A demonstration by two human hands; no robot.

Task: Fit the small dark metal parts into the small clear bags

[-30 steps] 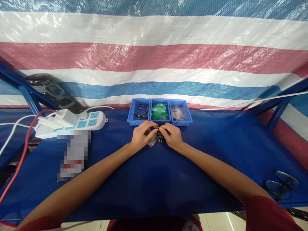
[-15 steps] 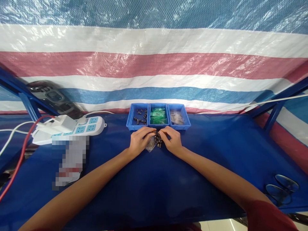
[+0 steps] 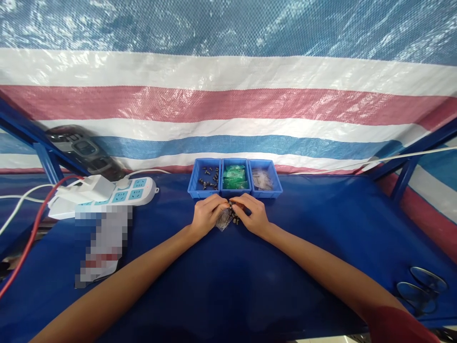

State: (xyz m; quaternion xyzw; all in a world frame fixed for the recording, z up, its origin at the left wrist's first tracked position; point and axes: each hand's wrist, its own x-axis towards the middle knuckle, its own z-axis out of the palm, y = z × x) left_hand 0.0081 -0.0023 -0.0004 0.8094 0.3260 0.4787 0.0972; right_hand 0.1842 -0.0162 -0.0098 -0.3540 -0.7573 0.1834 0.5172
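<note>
My left hand [image 3: 207, 215] is closed, its thumb and fingertips pinched at the top of a small clear plastic bag [image 3: 223, 221] on the table. From the other side my right hand [image 3: 254, 216] comes in with its fingers bent together by the bag's top. What its fingertips grip is too small and partly covered to make out. Between the hands lies a small pile of dark screws [image 3: 234, 219], partly hidden by the right fingers. Just beyond stand three blue bins: a left bin [image 3: 194, 186] with loose screws, a middle one with green packets [image 3: 234, 177], and a right one with clear packets [image 3: 262, 180].
On the left are a white power strip [image 3: 144, 193] with plugs, a red cable [image 3: 34, 233] and a blurred-out flat object [image 3: 107, 243]. Eyeglasses [image 3: 421, 290] lie at the right front. A striped tarp [image 3: 228, 105] hangs behind the blue table [image 3: 228, 286].
My right fingers have shifted left, closer to the left fingertips, and cover more of the screw pile. The whole view has tilted slightly upward.
</note>
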